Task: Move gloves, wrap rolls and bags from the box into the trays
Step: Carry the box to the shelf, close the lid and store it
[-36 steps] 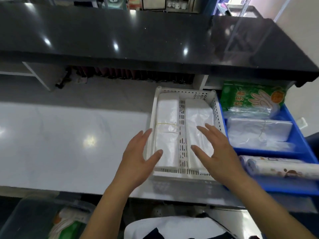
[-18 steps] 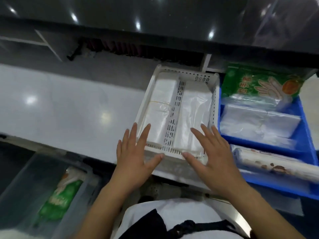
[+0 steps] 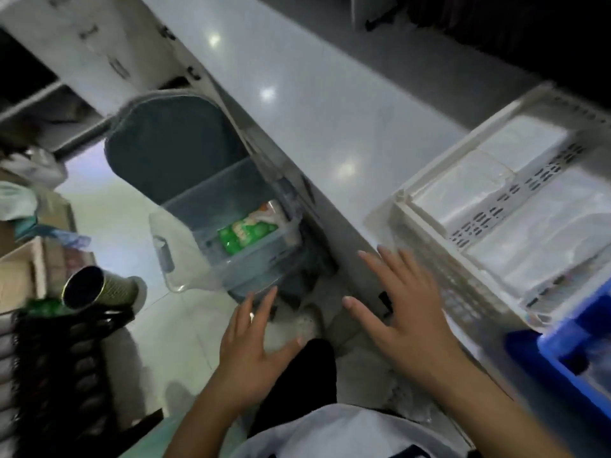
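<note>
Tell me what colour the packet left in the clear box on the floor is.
Bright green with pale printing, seen in the head view: packet inside the clear box.

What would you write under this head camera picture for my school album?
Two open hands, left and right, hover between a clear plastic box holding a green packet and a white slotted tray.

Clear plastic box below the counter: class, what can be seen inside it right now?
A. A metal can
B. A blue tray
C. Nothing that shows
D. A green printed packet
D: a green printed packet lies inside the clear plastic box, and neither open hand touches it.
</note>
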